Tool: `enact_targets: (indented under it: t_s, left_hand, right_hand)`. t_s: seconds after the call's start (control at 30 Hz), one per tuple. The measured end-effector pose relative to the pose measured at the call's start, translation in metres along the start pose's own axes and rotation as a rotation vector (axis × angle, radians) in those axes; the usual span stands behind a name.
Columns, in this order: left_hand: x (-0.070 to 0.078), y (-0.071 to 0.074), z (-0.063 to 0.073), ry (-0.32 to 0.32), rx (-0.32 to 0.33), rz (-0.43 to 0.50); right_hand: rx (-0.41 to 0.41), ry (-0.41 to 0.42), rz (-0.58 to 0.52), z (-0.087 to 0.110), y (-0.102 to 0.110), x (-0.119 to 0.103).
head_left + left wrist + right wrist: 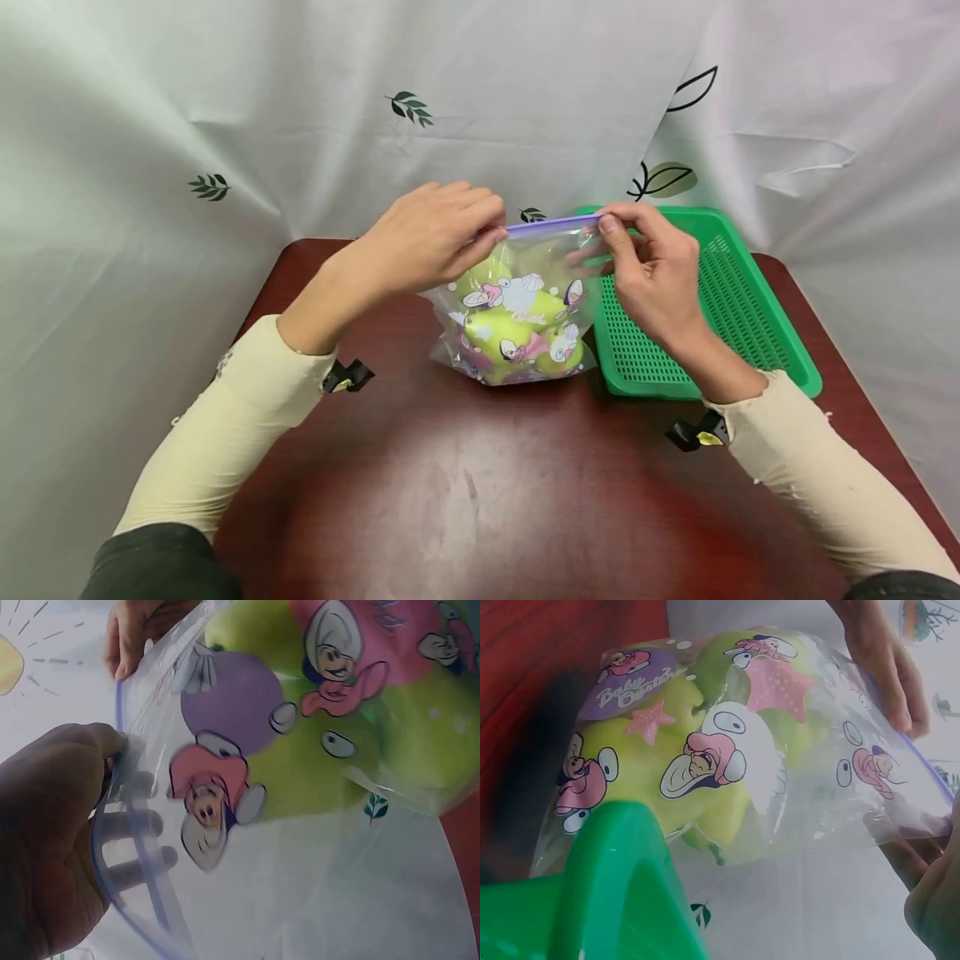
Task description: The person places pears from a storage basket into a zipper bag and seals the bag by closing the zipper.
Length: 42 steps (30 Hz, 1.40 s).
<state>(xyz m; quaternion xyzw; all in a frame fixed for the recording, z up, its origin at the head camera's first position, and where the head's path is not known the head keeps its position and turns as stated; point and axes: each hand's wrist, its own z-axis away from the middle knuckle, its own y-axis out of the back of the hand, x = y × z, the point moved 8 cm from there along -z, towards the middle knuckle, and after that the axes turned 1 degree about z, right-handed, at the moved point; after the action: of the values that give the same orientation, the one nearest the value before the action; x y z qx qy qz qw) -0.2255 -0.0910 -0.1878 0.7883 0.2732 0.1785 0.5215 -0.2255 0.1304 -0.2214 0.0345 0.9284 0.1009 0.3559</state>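
A clear zip-top bag (517,367) printed with cartoon shells sits on the table, holding several yellow-green fruits (652,757) with short stems. My left hand (435,233) pinches the left end of the bag's purple zip strip (555,225). At the strip's right end, my right hand (660,275) grips it between thumb and fingers, with other fingers behind the film. The strip is stretched nearly straight between both hands in the head view. In the left wrist view, left-hand fingertips (161,859) show through the clear plastic near the zip.
To the right of the bag stands a green plastic basket (776,312) with slotted walls, partly behind my right hand. Its rim (622,832) comes close to the bag in the right wrist view. A white curtain (300,100) with leaf prints hangs behind the dark red table (420,500).
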Motion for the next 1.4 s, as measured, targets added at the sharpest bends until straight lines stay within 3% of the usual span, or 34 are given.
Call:
enact_targets:
  t_s: [0.27, 0.43, 0.8, 1.07, 1.23, 1.4]
  left_hand:
    - [-0.026, 0.014, 0.021, 0.107, -0.022, 0.002]
    - [-0.039, 0.022, 0.031, 0.140, 0.010, 0.029]
    - [-0.065, 0.030, 0.060, 0.259, 0.020, 0.052]
    - [-0.077, 0.031, 0.077, 0.286, 0.064, 0.133]
    - [-0.083, 0.031, 0.083, 0.269, 0.106, 0.171]
    - [-0.087, 0.021, 0.084, 0.264, 0.161, 0.259]
  right_hand:
    - [0.078, -0.032, 0.000, -0.005, 0.016, 0.009]
    - [0.119, -0.079, 0.002, -0.007, 0.023, 0.014]
    - [0.143, -0.166, -0.107, -0.012, 0.029, 0.027]
    - [0.114, -0.254, -0.172, -0.013, 0.025, 0.037]
    - [0.087, -0.269, -0.136, -0.012, 0.020, 0.040]
    - [0.064, -0.328, -0.082, -0.010, 0.018, 0.048]
